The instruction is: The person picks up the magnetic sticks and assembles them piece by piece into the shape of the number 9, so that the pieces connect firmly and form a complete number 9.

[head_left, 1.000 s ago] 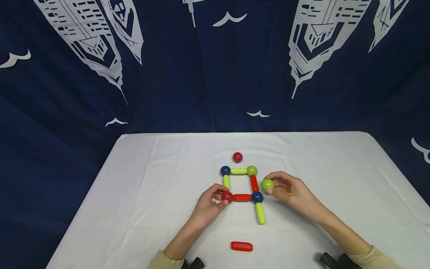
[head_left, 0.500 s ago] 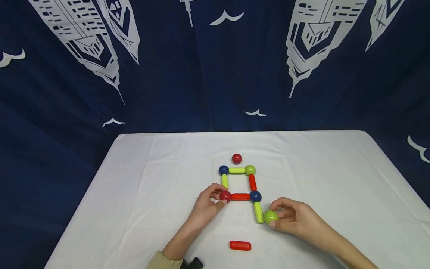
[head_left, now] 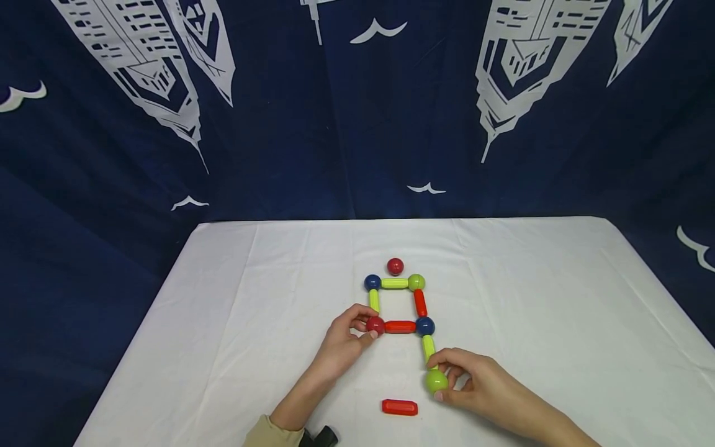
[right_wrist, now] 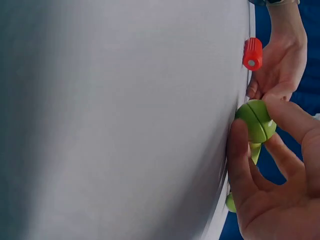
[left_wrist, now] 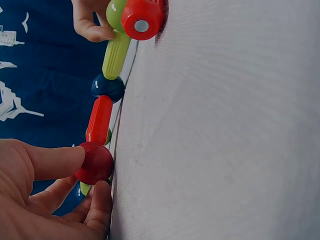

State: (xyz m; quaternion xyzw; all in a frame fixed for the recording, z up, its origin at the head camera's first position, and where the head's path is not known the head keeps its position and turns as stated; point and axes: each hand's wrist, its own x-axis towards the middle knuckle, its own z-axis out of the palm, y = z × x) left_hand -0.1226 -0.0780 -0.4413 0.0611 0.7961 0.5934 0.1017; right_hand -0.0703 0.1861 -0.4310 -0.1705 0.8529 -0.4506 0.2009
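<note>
The right hand (head_left: 480,388) has carried the green ball (head_left: 436,380) from beside the green rod (head_left: 428,349) down to that rod's near end, where the ball now touches it. Its fingers pinch the ball. The left hand (head_left: 343,338) still pinches the red ball (head_left: 375,325) at the square's near left corner. A loose red rod (head_left: 399,407) lies just below the green ball.

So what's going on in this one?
A person is working on a flat figure of rods and balls on a white table. The left hand pinches the red ball at a corner of the square. The right hand holds a green ball at the end of the green rod. A loose red rod lies nearby.
</note>
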